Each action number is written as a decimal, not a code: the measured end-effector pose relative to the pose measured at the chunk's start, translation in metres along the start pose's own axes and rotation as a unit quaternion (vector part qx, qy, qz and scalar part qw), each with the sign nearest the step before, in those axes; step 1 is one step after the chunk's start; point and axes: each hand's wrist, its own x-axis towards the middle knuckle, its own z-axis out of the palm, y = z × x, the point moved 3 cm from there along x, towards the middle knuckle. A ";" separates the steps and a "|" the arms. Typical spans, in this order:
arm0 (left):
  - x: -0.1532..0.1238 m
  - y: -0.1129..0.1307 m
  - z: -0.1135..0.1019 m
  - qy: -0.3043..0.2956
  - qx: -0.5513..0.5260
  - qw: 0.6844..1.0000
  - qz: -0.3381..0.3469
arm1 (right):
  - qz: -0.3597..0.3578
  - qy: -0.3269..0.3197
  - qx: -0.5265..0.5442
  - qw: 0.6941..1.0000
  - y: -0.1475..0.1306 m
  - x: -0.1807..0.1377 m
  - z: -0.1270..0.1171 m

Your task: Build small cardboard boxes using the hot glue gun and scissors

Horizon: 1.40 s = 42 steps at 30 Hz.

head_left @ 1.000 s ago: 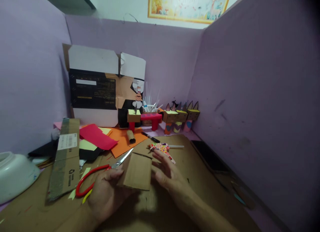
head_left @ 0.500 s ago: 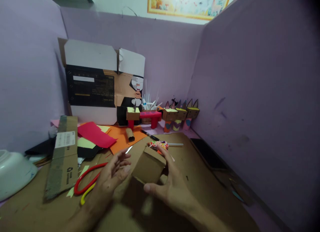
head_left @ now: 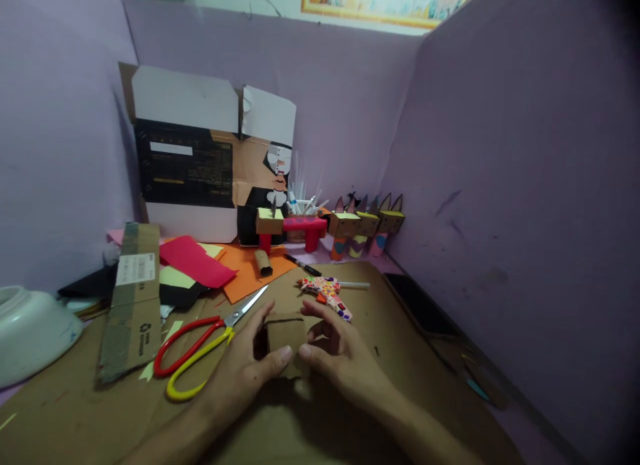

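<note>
Both my hands hold a small brown cardboard piece (head_left: 284, 331), curled into a short tube, just above the cardboard work mat (head_left: 75, 411). My left hand (head_left: 247, 368) wraps its left side, thumb pressed on the front. My right hand (head_left: 337, 358) grips its right side, thumb meeting the left thumb. The tube's open left end shows dark. Red-and-yellow-handled scissors (head_left: 200, 348) lie just left of my left hand.
A decorated glue gun (head_left: 327, 293), a marker (head_left: 303, 265) and a small cardboard roll (head_left: 263, 263) lie beyond. Coloured paper sheets (head_left: 197, 263), a cardboard strip (head_left: 133, 298), a white bowl (head_left: 30, 335), a flattened box (head_left: 200, 165), paper figures (head_left: 365, 228) and a dark phone (head_left: 420, 308) stand around, between purple walls.
The flat cardboard piece has been bent round into a tube between my hands. Both hands have lowered and closed on it, and the scissors are now uncovered.
</note>
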 end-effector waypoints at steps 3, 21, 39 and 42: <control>0.000 -0.002 0.004 -0.007 -0.035 0.999 -0.015 | 0.029 -0.004 0.007 1.000 0.002 0.003 0.000; -0.002 0.003 -0.006 0.126 -0.073 0.989 -0.003 | 0.099 0.032 0.055 0.993 0.001 0.003 0.004; -0.003 0.013 0.016 -0.103 -0.074 0.992 -0.016 | 0.060 -0.060 0.088 0.993 -0.001 0.001 0.005; -0.003 0.013 0.016 -0.086 -0.089 0.992 -0.007 | 0.060 -0.059 0.069 0.994 0.001 0.002 0.003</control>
